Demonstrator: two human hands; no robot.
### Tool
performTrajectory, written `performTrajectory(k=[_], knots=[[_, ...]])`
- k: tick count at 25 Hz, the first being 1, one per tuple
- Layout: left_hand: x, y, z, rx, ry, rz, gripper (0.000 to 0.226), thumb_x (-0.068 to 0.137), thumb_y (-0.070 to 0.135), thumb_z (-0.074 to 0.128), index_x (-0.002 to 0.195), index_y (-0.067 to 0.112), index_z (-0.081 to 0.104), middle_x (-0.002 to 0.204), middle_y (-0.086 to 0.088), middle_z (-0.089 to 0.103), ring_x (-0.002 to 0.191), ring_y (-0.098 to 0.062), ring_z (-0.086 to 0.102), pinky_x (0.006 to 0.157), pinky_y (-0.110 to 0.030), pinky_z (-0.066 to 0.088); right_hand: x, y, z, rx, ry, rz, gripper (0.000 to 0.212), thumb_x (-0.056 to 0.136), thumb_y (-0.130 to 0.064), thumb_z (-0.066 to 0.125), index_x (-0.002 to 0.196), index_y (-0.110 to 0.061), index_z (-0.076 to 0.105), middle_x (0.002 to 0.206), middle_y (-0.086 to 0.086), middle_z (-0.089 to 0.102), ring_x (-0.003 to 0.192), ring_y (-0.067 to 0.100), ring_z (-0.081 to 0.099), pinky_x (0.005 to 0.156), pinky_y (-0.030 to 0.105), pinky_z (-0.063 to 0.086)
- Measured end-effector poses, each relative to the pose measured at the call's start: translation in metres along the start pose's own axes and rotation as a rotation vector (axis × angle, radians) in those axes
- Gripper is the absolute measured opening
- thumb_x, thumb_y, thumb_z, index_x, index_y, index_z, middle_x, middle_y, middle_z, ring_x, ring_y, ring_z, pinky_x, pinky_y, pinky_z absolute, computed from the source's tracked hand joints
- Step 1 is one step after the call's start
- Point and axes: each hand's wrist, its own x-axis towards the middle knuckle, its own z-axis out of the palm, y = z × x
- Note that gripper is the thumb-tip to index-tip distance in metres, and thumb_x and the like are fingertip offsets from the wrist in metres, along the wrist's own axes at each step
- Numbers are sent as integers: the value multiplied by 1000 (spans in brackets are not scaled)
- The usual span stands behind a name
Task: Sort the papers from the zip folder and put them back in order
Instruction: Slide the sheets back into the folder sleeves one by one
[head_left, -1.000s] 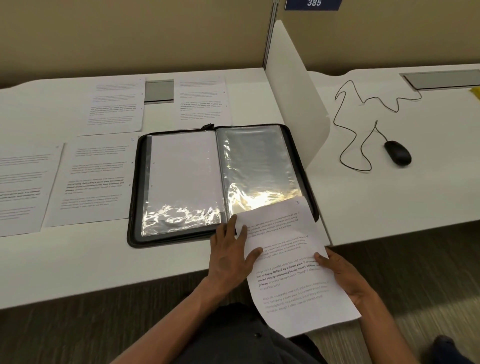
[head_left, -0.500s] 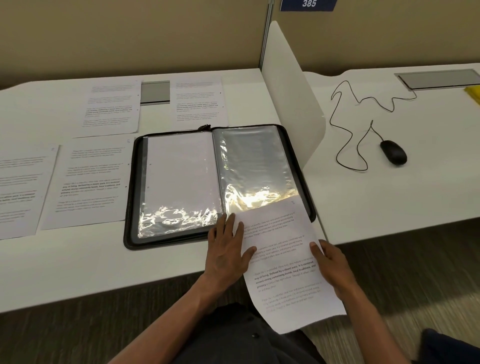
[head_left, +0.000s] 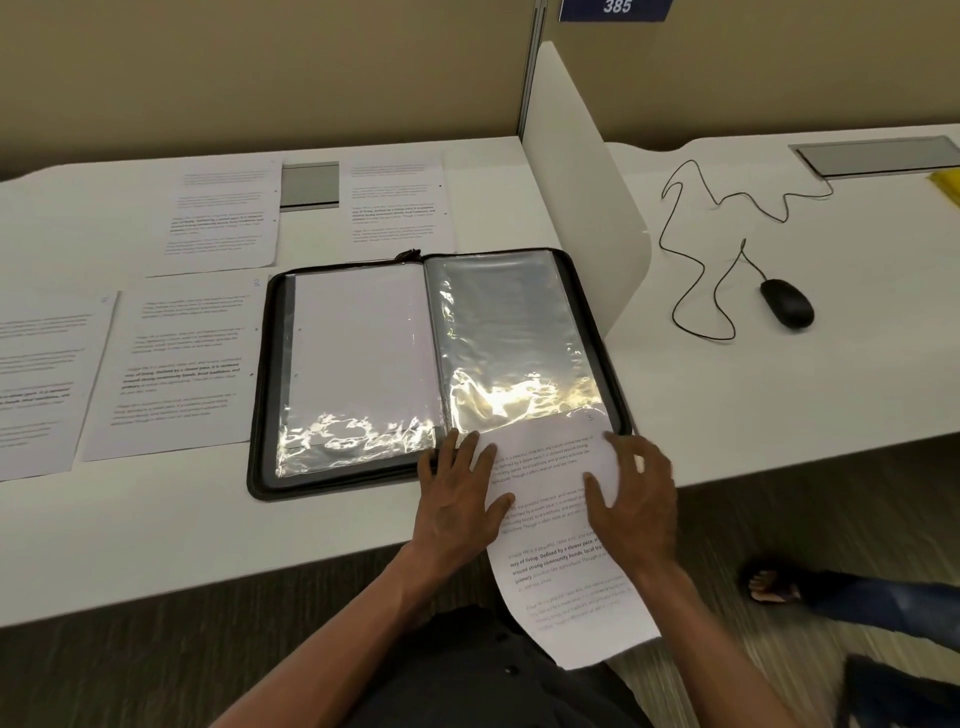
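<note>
Feeding: we slide one sheet (head_left: 550, 499) into the right sleeve (head_left: 511, 332) of the zip folder (head_left: 260, 415).
Left hand (head_left: 457, 504): flat, fingers straight, pressing the sleeve mouth beside the sheet.
Right hand (head_left: 639, 499): flat on the sheet's right side, nothing gripped.
Axis: sheet runs lengthwise away from both hands, top edge at the mouth.
Count: four loose papers (head_left: 182, 364) left of our left hand; one sheet in hand.

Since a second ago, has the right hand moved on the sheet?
Yes. The right hand has shifted from the sheet's lower right edge up toward the zip folder's near right corner, now lying flat on the page.
</note>
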Motion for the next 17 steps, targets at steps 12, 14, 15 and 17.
performTrajectory(k=[12,14,15,17], knots=[[11,-16,-3,-66,145,45,66,73,5,66,136,18,55,134,-7,56,128,-30,48,110,-50,26,0,-37,64,-79,-299,-336,65,100,-55,40,156,-24,30,164,6,26,153,22,22,124,47,19],[20,-20,-8,-86,145,29,60,76,2,66,133,16,58,131,-8,59,123,-30,52,107,-47,35,2,-33,64,-85,-306,-347,64,99,-53,42,156,-25,31,164,6,28,152,23,24,124,48,20],[24,-22,-10,-91,144,29,51,79,4,67,128,16,62,127,-7,61,120,-29,53,104,-45,38,2,-31,63,-82,-312,-356,63,99,-52,42,155,-26,31,164,5,27,152,23,24,124,49,20],[33,-24,-12,-110,163,55,34,84,8,67,117,15,68,120,-6,62,114,-28,54,98,-43,42,5,-28,61,-80,-328,-378,61,99,-50,42,155,-28,33,164,4,27,153,22,20,124,51,21]])
